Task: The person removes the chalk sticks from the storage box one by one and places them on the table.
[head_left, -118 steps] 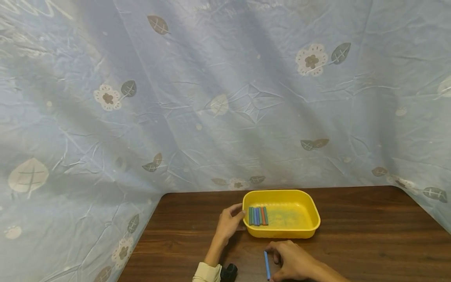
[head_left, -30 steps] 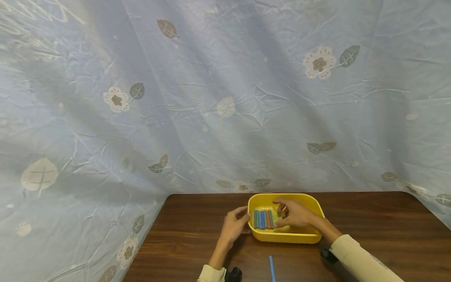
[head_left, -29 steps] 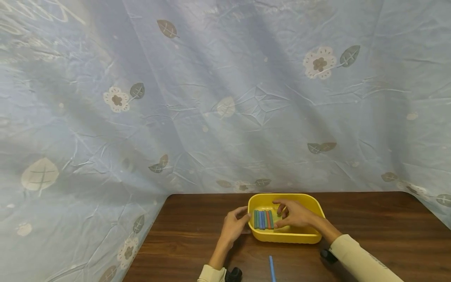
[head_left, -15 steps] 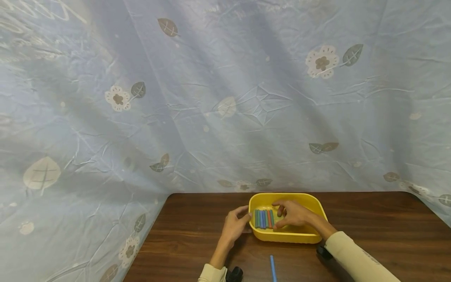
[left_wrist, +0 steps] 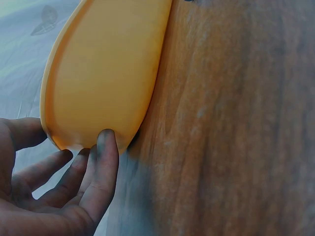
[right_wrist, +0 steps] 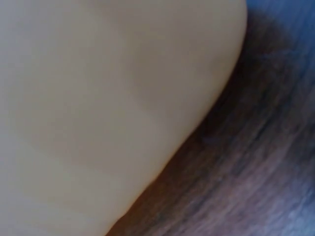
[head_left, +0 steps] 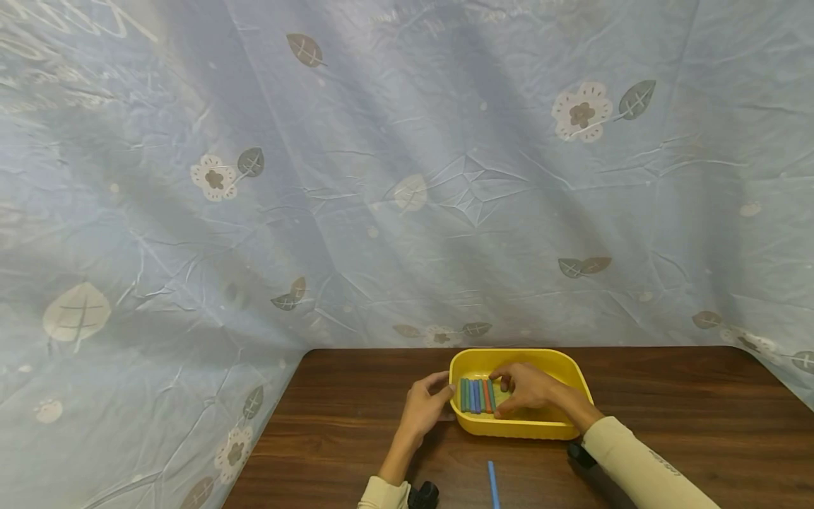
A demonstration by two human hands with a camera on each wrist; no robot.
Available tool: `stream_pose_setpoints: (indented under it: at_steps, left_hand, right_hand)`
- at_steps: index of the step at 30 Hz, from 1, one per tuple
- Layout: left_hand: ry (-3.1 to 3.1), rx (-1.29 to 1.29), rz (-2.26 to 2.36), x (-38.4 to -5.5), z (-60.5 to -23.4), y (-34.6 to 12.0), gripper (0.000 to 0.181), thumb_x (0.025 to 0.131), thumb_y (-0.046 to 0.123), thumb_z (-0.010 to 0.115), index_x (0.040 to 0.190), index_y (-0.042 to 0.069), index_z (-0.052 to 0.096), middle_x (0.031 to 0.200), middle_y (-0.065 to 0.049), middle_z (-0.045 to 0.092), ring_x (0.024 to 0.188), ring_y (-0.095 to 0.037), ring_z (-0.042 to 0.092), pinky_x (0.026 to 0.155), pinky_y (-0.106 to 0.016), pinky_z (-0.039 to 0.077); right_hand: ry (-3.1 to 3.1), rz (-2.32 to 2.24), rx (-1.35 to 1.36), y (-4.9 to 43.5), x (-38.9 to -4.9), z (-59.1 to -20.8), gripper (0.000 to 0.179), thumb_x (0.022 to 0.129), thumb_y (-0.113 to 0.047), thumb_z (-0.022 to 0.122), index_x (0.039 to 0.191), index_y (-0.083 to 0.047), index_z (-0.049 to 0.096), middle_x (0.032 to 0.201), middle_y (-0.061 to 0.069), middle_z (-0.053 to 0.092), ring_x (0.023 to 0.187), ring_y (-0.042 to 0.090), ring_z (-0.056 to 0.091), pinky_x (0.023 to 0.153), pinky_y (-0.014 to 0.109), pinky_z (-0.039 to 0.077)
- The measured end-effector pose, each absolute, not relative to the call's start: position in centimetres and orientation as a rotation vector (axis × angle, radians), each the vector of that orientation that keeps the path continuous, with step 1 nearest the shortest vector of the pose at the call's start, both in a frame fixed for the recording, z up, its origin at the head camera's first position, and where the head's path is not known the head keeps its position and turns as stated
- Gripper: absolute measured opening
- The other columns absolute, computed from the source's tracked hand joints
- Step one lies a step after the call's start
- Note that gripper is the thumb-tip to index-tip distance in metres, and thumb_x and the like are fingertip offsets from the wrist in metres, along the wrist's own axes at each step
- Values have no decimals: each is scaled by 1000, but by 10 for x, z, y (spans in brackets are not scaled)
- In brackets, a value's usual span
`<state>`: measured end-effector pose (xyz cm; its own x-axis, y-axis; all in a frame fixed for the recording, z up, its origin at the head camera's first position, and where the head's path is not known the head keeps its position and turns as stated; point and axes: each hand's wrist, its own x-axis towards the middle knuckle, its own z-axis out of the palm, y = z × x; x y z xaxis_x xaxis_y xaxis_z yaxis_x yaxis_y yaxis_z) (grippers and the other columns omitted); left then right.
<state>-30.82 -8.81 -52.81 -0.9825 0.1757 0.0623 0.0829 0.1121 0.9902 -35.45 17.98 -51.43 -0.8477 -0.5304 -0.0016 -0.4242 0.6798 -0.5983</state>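
A yellow plastic tray (head_left: pixel 521 429) stands on the table. In it, against the left side, several chalk sticks (head_left: pixel 476 396) in green, blue and red lie side by side. My left hand (head_left: pixel 421 404) grips the tray's left end; the left wrist view shows the fingers (left_wrist: pixel 106 147) against its outer wall. My right hand (head_left: pixel 533 387) reaches inside the tray, index fingertip and thumb at the two ends of the rightmost green chalk stick. A light blue chalk stick (head_left: pixel 493 484) lies on the table in front of the tray, cut off by the frame's lower edge.
The dark wooden table (head_left: pixel 687 424) extends to both sides. A pale patterned sheet (head_left: pixel 381 177) hangs behind it. Black wrist cameras sit by both cuffs, the left camera (head_left: pixel 424 495) near the light blue stick. A blurred pale surface fills much of the right wrist view.
My right hand has left the light blue chalk stick on the table and moved into the tray. Since then its fingertips have drawn slightly nearer to the row. The left hand stays put.
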Motion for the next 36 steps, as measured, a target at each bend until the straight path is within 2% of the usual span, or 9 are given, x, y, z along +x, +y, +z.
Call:
stream_pose_setpoints:
  at_steps: [5, 12, 17, 22, 29, 36]
  left_hand:
    - [2291, 266, 2020, -309, -528, -88, 50, 103, 21, 69, 147, -2, 62, 134, -23, 70, 91, -29, 79, 74, -44, 72]
    - [2299, 265, 2016, -308, -528, -88, 49, 103, 20, 69, 146, -2, 63, 134, -24, 70, 89, -31, 80, 72, -43, 72]
    - [2302, 264, 2014, -308, -528, -87, 48, 103, 20, 70, 145, -2, 64, 133, -24, 71, 90, -30, 79, 71, -42, 72]
    - [2305, 261, 2014, -309, -528, -88, 48, 103, 20, 70, 145, -1, 64, 132, -23, 72, 89, -26, 79, 71, -41, 72]
    - [2291, 255, 2027, -310, -529, -87, 47, 102, 20, 70, 145, -1, 64, 130, -23, 72, 86, -26, 78, 73, -46, 72]
    - [2286, 254, 2029, -307, -526, -87, 49, 102, 20, 71, 146, -2, 63, 134, -26, 70, 86, -26, 78, 73, -47, 72]
  right_hand:
    - [2726, -894, -767, 179, -354, -514, 71, 76, -29, 98, 133, 1, 70, 105, 6, 73, 95, 19, 66, 78, 33, 60]
    - [2730, -909, -757, 178, -351, -511, 69, 76, -28, 98, 132, 1, 70, 105, 7, 73, 95, 23, 67, 77, 36, 61]
    - [2718, -949, -752, 179, -349, -509, 71, 76, -27, 98, 134, 2, 69, 105, 9, 73, 95, 25, 68, 73, 33, 60]
    - [2717, -988, -751, 182, -347, -505, 72, 77, -27, 97, 136, 3, 67, 103, 8, 71, 92, 21, 66, 69, 29, 58]
    - [2748, -1002, -760, 183, -340, -496, 73, 80, -36, 95, 139, -2, 67, 106, 6, 70, 88, 15, 65, 70, 26, 58]
    - [2716, -1073, -807, 185, -324, -481, 71, 84, -35, 93, 140, -2, 66, 108, 11, 71, 84, 15, 64, 66, 24, 56]
